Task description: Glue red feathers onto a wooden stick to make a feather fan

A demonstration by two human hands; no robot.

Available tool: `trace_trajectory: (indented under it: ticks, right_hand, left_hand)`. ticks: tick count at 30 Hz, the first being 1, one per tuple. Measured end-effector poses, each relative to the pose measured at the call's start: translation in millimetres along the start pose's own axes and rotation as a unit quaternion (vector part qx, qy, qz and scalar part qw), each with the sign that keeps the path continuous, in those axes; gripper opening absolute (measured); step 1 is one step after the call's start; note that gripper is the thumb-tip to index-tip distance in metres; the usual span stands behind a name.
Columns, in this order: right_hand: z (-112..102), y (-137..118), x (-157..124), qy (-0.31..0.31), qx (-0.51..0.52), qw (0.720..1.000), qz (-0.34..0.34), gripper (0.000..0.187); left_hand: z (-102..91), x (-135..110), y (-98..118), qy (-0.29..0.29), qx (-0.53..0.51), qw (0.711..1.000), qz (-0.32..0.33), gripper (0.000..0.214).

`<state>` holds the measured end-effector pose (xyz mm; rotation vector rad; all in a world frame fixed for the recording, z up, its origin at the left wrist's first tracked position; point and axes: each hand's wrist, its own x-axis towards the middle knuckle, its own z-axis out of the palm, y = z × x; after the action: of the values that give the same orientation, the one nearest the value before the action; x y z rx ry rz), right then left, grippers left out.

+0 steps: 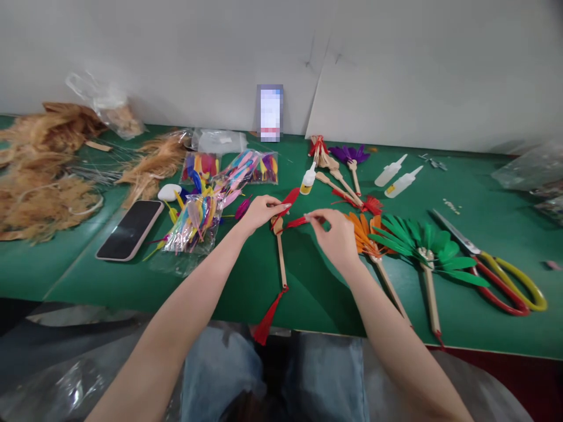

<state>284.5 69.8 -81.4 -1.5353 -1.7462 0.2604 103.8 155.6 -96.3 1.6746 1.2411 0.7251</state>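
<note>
In the middle of the table lies a wooden fan handle [281, 258] with a red tassel [268, 319] at its near end. My left hand [263, 212] is closed at the head of this handle, its fingertips on a broad red feather [291, 201] that slants up and away. Thumb and finger of my right hand [333, 235] pinch the end of a narrow red feather [298, 222], which reaches leftward to the handle's head. Just beyond the feathers stands a small glue bottle [307, 180] with a yellow label.
To the right lie an orange feather fan [364, 234], a green feather fan [426, 249] and scissors [492, 264]. Two white glue bottles [390, 171] lie farther back. Bagged coloured feathers [193, 220], a phone [131, 230] and brown fibre bundles [48, 170] occupy the left.
</note>
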Motion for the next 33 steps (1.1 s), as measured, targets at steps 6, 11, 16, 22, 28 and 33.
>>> trace_trajectory:
  ticks: [6,11,16,22,28,33]
  right_hand:
    - [11.4,-16.2,-41.2,-0.092,-0.024,0.994,-0.062,0.02]
    - [18.5,-25.1,-54.4,-0.13,-0.091,0.98,-0.122,0.041]
    - [22.9,-26.6,-55.2,-0.147,-0.139,0.971,-0.125,0.061]
    - [25.0,-22.0,-52.3,-0.139,-0.144,0.969,-0.142,0.083]
    - [28.0,-16.1,-50.6,-0.141,-0.132,0.97,-0.146,0.085]
    - [29.7,-14.6,-50.6,-0.15,-0.122,0.973,-0.128,0.087]
  left_hand:
    - [3.0,-1.6,12.2,0.035,-0.085,0.992,-0.081,0.024]
    - [9.3,2.3,12.5,0.029,-0.099,0.992,-0.067,0.023]
    - [13.5,5.6,11.2,0.006,-0.083,0.995,-0.057,0.027]
    - [14.6,3.8,13.0,0.013,-0.075,0.995,-0.067,0.027]
    - [15.3,5.2,9.3,0.006,-0.021,0.998,-0.058,0.031]
    - [13.8,8.1,3.2,-0.002,0.003,0.999,-0.044,0.033]
